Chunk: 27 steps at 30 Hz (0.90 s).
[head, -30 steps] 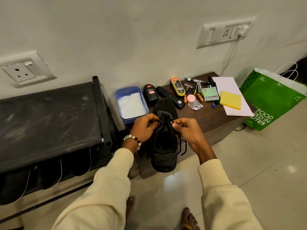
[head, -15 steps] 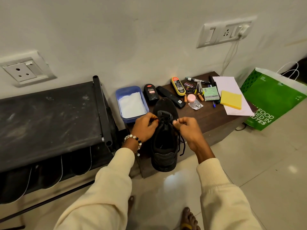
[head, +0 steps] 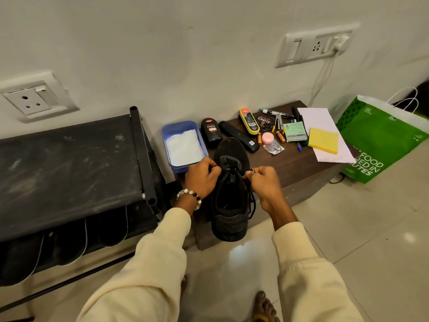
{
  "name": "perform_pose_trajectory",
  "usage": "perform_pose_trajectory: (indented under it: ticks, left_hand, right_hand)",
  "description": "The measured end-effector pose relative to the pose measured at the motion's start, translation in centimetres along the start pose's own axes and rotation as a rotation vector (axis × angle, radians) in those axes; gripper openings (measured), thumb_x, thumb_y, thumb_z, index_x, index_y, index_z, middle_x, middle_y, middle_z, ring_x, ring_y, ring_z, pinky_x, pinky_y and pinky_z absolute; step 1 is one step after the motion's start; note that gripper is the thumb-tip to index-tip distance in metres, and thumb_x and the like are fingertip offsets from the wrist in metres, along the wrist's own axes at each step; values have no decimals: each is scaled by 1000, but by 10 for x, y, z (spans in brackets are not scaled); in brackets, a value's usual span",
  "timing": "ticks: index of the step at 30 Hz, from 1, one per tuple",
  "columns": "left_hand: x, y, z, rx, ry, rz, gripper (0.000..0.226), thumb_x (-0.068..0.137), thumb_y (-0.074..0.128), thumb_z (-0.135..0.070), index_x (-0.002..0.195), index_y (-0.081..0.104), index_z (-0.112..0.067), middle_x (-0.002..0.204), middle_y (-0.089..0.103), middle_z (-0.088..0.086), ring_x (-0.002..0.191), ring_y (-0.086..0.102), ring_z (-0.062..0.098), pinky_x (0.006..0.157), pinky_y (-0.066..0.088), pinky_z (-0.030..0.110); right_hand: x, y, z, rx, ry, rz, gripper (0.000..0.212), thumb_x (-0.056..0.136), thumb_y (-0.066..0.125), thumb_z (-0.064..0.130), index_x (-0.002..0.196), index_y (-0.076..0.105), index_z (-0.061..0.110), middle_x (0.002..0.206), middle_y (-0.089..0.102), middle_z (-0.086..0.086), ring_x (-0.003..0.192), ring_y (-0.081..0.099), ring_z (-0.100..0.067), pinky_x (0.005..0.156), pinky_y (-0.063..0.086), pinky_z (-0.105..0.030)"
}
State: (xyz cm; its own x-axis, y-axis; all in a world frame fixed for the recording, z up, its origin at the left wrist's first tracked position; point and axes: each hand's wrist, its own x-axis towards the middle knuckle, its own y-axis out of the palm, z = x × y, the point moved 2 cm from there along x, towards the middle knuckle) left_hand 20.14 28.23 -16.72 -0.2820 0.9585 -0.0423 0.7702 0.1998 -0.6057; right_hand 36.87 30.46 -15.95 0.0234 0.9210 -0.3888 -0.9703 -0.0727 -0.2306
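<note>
A black shoe [head: 229, 205] lies on the dark wooden table [head: 299, 166], toe toward the wall, heel hanging over the front edge. My left hand [head: 202, 177], with a bead bracelet at the wrist, pinches a black lace at the shoe's left side. On the right side my right hand [head: 263, 182] pinches the other lace end. A loose lace loop [head: 251, 205] hangs down the shoe's right flank. The knot area between my hands is partly hidden by my fingers.
Behind the shoe stand a blue tub [head: 183, 145] with white contents, a black polish bottle [head: 211, 131], a yellow applicator [head: 248, 122], a polish tin [head: 264, 122], batteries, pens, a yellow pad [head: 323, 140] and paper. A black shoe rack [head: 69, 168] is left, a green bag [head: 380, 140] right.
My hands have drawn slightly apart, pulling the laces sideways across the shoe's tongue. The shoe stays where it was.
</note>
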Motion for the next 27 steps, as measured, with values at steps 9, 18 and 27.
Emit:
perform_pose_trajectory:
  ticks: [9,18,27]
  left_hand:
    - [-1,-3,4,-100,27,69,12,90,64,-23,88,70,-12,82,69,6,79,65,23,78,56,45]
    - [-6,-15,1,-323,-180,114,14,91,65,-21,80,67,-14,79,70,13,69,69,28,75,59,49]
    - [-18,-9,-13,-185,-80,116,17,79,78,-27,94,74,-19,90,72,1,89,67,16,84,57,38]
  right_hand:
    - [1,1,-2,-26,-9,12,16,89,61,13,76,68,5,77,68,-7,72,60,-17,70,52,-34]
    - [-11,-12,10,-5,21,105,12,90,61,14,85,67,6,81,68,-9,76,64,-18,72,55,-35]
    - [-27,-16,17,-146,-38,165,13,89,63,12,91,68,0,82,65,-12,68,58,-17,58,47,-24]
